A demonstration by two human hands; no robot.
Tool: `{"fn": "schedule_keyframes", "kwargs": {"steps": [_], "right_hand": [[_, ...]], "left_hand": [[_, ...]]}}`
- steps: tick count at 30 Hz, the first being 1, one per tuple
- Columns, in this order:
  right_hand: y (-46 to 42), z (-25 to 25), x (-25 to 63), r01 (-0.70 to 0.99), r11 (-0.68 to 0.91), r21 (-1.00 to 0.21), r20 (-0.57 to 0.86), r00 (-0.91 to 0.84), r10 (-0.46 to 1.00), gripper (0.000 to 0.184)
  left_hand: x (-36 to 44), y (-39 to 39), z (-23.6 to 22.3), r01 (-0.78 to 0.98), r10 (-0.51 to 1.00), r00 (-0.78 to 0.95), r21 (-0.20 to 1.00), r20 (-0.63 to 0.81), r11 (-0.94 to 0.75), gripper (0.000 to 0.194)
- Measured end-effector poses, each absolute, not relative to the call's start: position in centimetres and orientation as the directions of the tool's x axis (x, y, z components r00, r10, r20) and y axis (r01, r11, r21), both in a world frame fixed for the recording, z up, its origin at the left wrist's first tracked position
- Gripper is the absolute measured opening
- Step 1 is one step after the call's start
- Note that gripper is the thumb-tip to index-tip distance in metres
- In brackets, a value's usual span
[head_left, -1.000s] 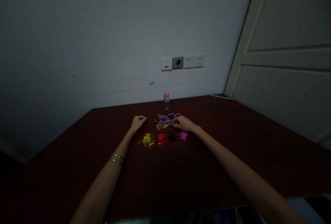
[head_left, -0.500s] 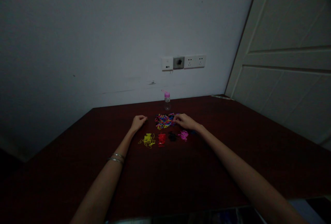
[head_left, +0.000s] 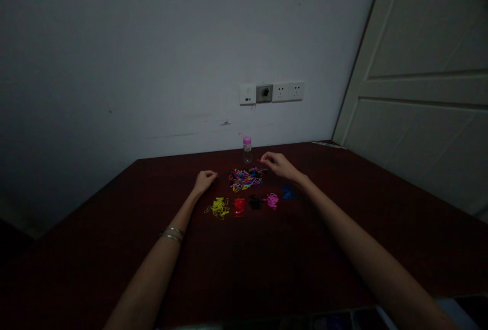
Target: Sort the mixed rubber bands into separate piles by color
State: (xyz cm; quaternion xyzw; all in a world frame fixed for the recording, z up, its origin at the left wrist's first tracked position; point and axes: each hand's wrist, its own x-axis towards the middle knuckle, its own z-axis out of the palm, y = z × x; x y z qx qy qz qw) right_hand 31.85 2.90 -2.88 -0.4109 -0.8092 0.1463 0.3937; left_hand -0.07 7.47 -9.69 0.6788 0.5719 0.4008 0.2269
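Note:
A mixed heap of coloured rubber bands [head_left: 245, 179] lies mid-table. In front of it is a row of single-colour piles: yellow rubber bands [head_left: 219, 208], red rubber bands [head_left: 239, 206], black rubber bands [head_left: 254, 201], pink rubber bands [head_left: 272, 200] and blue rubber bands [head_left: 288, 193]. Above the heap's right side, my right hand [head_left: 277, 164] pinches a red rubber band [head_left: 259, 160] at its fingertips. My left hand [head_left: 205, 181] rests left of the heap, fingers closed together; whatever is between them is too small to make out.
Behind the heap, near the wall, stands a small clear bottle [head_left: 247, 154] with a pink cap. Wall sockets [head_left: 280, 92] sit above the dark red table [head_left: 244, 259]. A pale panelled door or cabinet [head_left: 419, 131] borders the right side.
My right hand has risen off the mixed heap, back and slightly right, with a red rubber band now showing in its fingers. The blue pile is uncovered. My left hand stays put.

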Motion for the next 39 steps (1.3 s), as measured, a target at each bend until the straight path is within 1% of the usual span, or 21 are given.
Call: {"fn": "schedule_keyframes", "kwargs": {"steps": [3,7,11,14,19,25,28,33,39], "right_hand": [[2.7,-0.6,32.0,0.545,0.639,-0.543,0.546,-0.349,0.762,0.022],[2.3,1.6,31.9,0.559,0.644,-0.521,0.534,-0.374,0.758,0.023],[1.9,2.9,31.8,0.574,0.66,-0.485,0.541,-0.396,0.742,0.023],[1.5,3.1,31.5,0.578,0.652,-0.491,0.516,-0.41,0.752,0.021],[0.1,1.6,30.1,0.598,0.608,-0.521,0.354,-0.497,0.792,0.019],[-1.7,-1.6,27.0,0.594,0.661,-0.46,0.178,-0.667,0.723,0.015],[-2.4,-3.0,25.6,0.581,0.68,-0.448,0.103,-0.722,0.684,0.014],[-2.6,-4.5,24.7,0.596,0.679,-0.428,0.099,-0.716,0.691,0.013],[-2.8,-4.6,24.7,0.582,0.687,-0.435,0.127,-0.716,0.686,0.013]], "left_hand": [[-0.1,7.5,-9.7,0.589,0.957,0.014,0.771,0.289,-0.242,0.031],[-0.2,7.5,-9.7,0.58,0.957,0.001,0.779,0.291,-0.238,0.031],[-0.3,7.7,-9.8,0.565,0.963,-0.02,0.798,0.268,-0.21,0.033],[-0.4,7.9,-10.0,0.559,0.962,-0.019,0.8,0.272,-0.215,0.034],[-0.3,7.7,-9.8,0.563,0.96,-0.027,0.797,0.28,-0.217,0.033],[-0.3,7.3,-9.5,0.564,0.963,-0.01,0.797,0.27,-0.218,0.033],[-0.3,7.4,-9.6,0.564,0.963,-0.012,0.797,0.269,-0.216,0.034],[-0.2,7.3,-9.5,0.572,0.96,-0.008,0.789,0.279,-0.224,0.034],[-0.2,7.3,-9.5,0.568,0.96,-0.008,0.791,0.281,-0.226,0.033]]}}
